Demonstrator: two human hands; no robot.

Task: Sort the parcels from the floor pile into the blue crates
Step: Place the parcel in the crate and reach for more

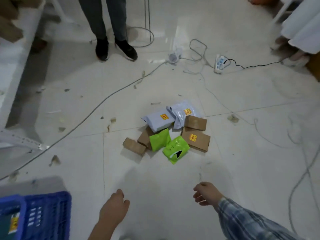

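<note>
A pile of parcels lies on the white tiled floor ahead: two grey mailer bags [158,120], two lime-green bags [175,149] and several brown cardboard boxes [196,139]. One small box [134,146] sits at the pile's left edge. A blue crate [41,215] stands at the lower left with a parcel inside. My left hand [115,207] and my right hand [207,194] hang above the floor short of the pile, fingers loosely curled, holding nothing.
Another person's legs and black shoes [116,49] stand beyond the pile. Cables [97,108] and a power strip [219,64] trail across the floor at the back and right. Paper scraps litter the tiles. White furniture stands at the left.
</note>
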